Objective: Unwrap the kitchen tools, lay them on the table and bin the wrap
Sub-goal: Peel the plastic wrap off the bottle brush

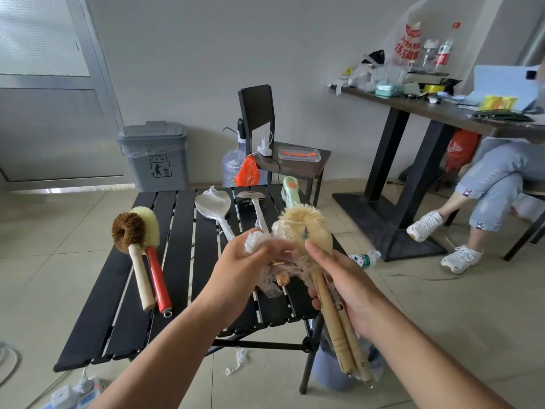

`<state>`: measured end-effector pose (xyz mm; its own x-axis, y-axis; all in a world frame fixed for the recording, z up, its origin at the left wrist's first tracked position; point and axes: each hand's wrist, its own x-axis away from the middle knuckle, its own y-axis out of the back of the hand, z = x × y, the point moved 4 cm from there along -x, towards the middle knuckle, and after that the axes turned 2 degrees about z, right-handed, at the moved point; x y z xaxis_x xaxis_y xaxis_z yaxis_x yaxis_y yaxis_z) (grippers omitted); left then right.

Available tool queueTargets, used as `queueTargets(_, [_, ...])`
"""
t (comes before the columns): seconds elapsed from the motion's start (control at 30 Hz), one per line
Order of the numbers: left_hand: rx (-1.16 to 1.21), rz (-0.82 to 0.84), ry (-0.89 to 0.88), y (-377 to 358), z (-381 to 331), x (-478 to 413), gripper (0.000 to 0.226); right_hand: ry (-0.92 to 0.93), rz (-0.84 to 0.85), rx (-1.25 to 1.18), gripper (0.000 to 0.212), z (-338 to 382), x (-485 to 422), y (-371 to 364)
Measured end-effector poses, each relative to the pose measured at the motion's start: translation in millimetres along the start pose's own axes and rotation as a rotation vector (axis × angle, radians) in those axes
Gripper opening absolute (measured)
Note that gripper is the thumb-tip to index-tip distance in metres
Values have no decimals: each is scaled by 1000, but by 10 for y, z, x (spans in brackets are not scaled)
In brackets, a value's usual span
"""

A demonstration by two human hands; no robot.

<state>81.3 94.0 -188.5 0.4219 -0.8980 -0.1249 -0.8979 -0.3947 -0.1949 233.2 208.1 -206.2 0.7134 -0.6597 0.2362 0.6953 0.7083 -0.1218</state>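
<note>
- Your left hand [236,270]: fingertips buried in the crumpled wrap [259,240].
- Your right hand [348,281]: fingers mostly hidden behind the bundled brush handles [339,343]. You cannot count the handles.
- Wrapped spoon [211,206] and ladle [250,196]: handle ends covered by your left hand.
- Green tool [290,190]: lower part behind the brush head [309,222].
- Blue bin [327,376] under the table [97,329]: rim hidden.
- Seated person [498,172]: cut off at the right edge.
- Power strip [65,397]: cut off at the bottom edge.
</note>
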Motion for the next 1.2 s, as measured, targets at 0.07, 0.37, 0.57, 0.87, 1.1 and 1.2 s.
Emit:
queueTargets(0.07, [42,6,-23,-11,-5,6,24,34,-67,62,67,4,4,19])
queueTargets(0.37, [-18,-317,-42,49,114,-14,27,116,-211,16,59,33,-29,75])
queueTargets(0.57, [-6,-414,-82,131,102,-4,23,104,-142,-97,59,71,-40,82])
queueTargets(0.87, [187,-449,-23,177,82,-5,13,-7,-149,-254,71,80,-61,106])
queueTargets(1.1, [-213,-391,-155,189,-84,-20,20,-34,-101,-263,76,59,-65,111])
queueTargets(1.2, [-408,-330,-86,120,-55,-32,6,-69,-12,-252,78,12,-44,81])
